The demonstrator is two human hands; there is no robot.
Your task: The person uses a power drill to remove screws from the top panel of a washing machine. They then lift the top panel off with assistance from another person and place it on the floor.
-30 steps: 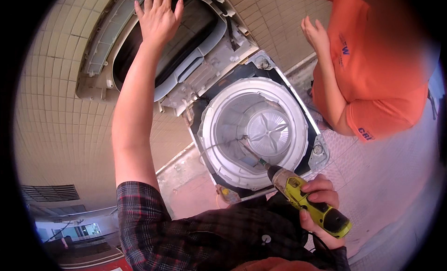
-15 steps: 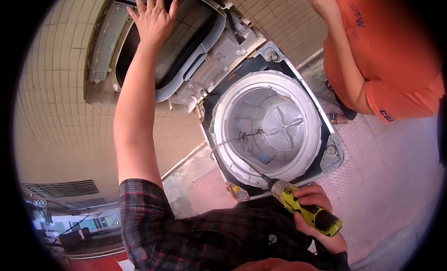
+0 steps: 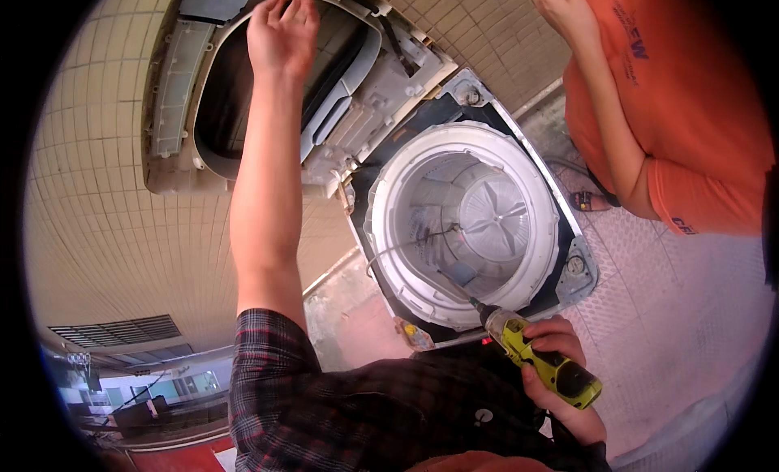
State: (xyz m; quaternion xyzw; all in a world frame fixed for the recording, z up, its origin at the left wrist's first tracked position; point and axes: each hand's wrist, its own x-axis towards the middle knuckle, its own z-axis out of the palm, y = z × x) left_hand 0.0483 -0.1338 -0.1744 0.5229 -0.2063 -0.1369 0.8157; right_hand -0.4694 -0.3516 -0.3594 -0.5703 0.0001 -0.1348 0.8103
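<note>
My left hand (image 3: 282,35), fingers loosely bent and apart, is raised over the upper rim of the dark lid window in the tilted-up washer top panel (image 3: 174,99), holding nothing visible. My right hand (image 3: 560,375) grips a yellow-green cordless drill (image 3: 511,334). Its long bit (image 3: 458,287) reaches over the white tub (image 3: 381,253) of the open washing machine. A thin bent rod or hose (image 3: 389,250) crosses the tub rim toward the impeller (image 3: 495,216).
A person in an orange shirt (image 3: 673,107) stands at the right, a hand raised beside the tiled wall (image 3: 105,212). Corner suspension fittings (image 3: 576,265) show on the washer frame. A louvred vent (image 3: 114,330) is at the lower left, above pinkish paving (image 3: 649,310).
My left hand has shifted right and its fingers have bent from their spread pose on the panel. The co-worker's hand has moved upward since a second ago. The drill remains in my right hand.
</note>
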